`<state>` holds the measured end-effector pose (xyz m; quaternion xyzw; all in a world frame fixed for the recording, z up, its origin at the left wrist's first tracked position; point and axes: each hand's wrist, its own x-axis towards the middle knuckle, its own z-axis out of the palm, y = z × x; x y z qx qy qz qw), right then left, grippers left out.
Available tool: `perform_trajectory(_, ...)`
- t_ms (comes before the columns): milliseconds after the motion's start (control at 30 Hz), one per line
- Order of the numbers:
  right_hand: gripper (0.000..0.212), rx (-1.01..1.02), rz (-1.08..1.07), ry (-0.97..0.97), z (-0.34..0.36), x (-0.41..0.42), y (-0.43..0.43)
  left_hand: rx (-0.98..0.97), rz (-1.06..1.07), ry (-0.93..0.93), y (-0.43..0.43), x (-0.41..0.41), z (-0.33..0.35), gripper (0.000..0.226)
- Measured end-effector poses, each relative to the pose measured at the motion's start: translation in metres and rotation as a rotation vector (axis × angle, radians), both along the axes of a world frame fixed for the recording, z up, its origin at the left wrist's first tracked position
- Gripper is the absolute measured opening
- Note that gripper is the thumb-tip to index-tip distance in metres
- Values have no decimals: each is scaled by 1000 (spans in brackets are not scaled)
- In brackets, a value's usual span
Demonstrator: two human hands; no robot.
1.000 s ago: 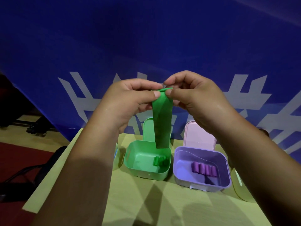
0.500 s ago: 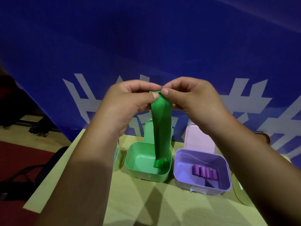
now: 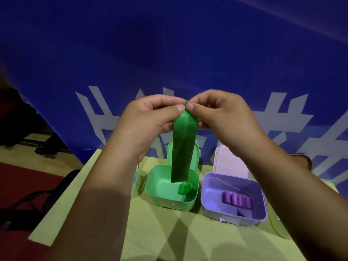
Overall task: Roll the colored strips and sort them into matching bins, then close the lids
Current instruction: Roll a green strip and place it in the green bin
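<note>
Dim, blue-tinted light; the tabletop (image 3: 150,221) at lower centre is the brightest patch, crossed by fanned, soft-edged shadows. The green bin (image 3: 169,204) at centre is sharp, while the forearms (image 3: 90,213) at the bottom corners are dark and soft. The left edge falls nearly black.

Left hand (image 3: 148,123) and right hand (image 3: 222,117) pinch the top end of a long green flexible strip (image 3: 183,149), which hangs above the open green plastic bin (image 3: 169,201).

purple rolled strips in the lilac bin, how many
4 purple rolled strips, side by side in one row on the floor of the open lilac plastic bin; more could hide behind its near wall.
</note>
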<state>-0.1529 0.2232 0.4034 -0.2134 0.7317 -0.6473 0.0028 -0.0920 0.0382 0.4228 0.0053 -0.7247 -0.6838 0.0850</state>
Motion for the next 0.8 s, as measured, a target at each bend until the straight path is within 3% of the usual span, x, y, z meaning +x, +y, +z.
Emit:
perform_trajectory(433, 17, -105, -25, -106, -8, 7, -3, -32, 101, 90, 9, 1, 1, 22)
perform_trajectory(800, 7, -109, -31, -32, -9, 20, -9, 39, 104, 37, 7, 16, -3, 20)
